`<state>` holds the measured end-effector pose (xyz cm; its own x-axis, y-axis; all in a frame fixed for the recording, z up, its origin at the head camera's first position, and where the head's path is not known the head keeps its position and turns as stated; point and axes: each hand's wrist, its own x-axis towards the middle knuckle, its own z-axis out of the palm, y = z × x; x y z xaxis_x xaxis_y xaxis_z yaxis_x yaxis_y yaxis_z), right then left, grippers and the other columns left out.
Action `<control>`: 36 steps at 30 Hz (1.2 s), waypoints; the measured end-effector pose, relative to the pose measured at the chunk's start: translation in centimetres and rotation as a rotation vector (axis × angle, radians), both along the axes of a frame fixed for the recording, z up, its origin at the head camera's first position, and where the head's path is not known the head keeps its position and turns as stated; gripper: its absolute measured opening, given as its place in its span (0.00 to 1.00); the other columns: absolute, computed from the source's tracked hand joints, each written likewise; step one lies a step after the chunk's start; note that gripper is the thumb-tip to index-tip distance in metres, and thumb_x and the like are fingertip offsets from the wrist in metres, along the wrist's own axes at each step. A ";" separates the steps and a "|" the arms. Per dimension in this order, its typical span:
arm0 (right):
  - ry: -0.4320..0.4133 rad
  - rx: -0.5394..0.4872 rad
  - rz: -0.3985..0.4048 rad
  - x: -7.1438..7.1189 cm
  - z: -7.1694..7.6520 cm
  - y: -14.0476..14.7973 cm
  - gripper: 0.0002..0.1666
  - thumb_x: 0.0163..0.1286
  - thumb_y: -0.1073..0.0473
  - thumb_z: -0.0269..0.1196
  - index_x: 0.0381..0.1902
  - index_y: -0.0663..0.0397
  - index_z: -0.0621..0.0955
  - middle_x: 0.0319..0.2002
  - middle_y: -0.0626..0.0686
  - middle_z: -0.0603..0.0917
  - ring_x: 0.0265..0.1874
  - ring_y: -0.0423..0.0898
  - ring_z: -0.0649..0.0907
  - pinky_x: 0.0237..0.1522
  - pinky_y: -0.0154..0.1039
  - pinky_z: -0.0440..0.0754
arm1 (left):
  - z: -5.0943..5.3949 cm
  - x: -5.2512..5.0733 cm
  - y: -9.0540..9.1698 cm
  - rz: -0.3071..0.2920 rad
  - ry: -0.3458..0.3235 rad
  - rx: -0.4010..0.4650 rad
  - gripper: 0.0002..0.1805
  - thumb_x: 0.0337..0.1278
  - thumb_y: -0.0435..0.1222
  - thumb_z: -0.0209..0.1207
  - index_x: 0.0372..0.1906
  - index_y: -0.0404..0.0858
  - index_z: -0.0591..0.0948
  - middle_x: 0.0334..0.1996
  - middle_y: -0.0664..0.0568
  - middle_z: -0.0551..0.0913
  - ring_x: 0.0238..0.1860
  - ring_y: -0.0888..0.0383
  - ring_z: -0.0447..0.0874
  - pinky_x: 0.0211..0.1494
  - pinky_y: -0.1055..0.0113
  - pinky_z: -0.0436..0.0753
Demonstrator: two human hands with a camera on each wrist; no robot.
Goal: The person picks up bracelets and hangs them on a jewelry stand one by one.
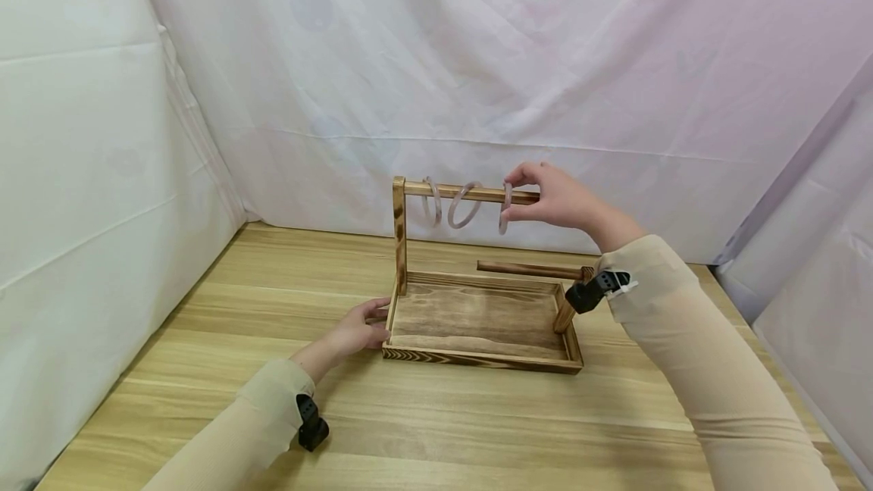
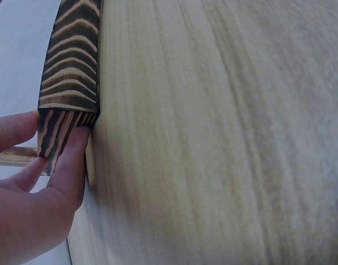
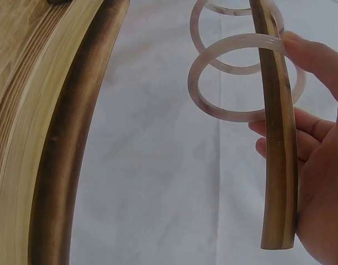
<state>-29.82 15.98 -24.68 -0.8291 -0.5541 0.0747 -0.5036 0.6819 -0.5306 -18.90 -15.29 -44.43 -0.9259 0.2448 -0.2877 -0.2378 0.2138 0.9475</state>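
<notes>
A wooden bangle stand with a tray base (image 1: 477,317) sits on the table, two bars at different heights above it. Around the upper bar (image 1: 416,188) hang two pale, translucent bangles, one leftmost (image 1: 437,207) and one tilted in the middle (image 1: 451,214). Near the bar's free end, my right hand (image 1: 562,199) pinches a third bangle (image 3: 199,94), and the bar passes through its ring. My left hand (image 1: 355,328) holds the tray's left end wall (image 2: 61,124) between thumb and fingers; part of those fingers is hidden in the head view.
The lower bar (image 1: 528,270) carries no bangle and rises from a short post at the tray's right, partly behind the right wrist camera (image 1: 589,292). A light wood table (image 1: 436,423) lies beneath. White cloth (image 1: 423,59) hangs behind and at both sides.
</notes>
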 end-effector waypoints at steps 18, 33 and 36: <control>0.035 0.062 0.004 0.1 0.1 -0.1 0.33 0.56 0.48 0.68 0.56 0.56 0.72 0.59 0.58 0.74 0.63 0.56 0.69 0.63 0.56 0.67 | -0.1 0.0 -0.1 0.006 -0.004 -0.004 0.37 0.54 0.21 0.52 0.70 0.29 0.55 0.63 0.28 0.63 0.60 0.35 0.69 0.50 0.56 0.83; 0.259 0.071 -0.021 0.8 -0.4 1.1 0.40 0.55 0.46 0.69 0.60 0.59 0.71 0.67 0.61 0.66 0.73 0.62 0.49 0.71 0.60 0.47 | 0.1 0.0 -0.1 0.012 -0.018 -0.006 0.37 0.54 0.20 0.52 0.70 0.29 0.55 0.64 0.28 0.62 0.61 0.35 0.69 0.51 0.56 0.82; 0.266 0.057 -0.031 0.9 -0.6 1.6 0.39 0.54 0.46 0.70 0.60 0.59 0.72 0.68 0.61 0.64 0.73 0.63 0.49 0.71 0.62 0.48 | 0.1 -0.1 0.0 0.017 -0.018 -0.003 0.37 0.54 0.20 0.51 0.70 0.29 0.55 0.63 0.28 0.62 0.61 0.35 0.68 0.51 0.56 0.82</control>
<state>-28.95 17.54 -25.24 -0.8011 -0.5383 0.2616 -0.5985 0.7240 -0.3429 -18.96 -15.33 -44.32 -0.9246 0.2279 -0.3053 -0.2589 0.2120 0.9424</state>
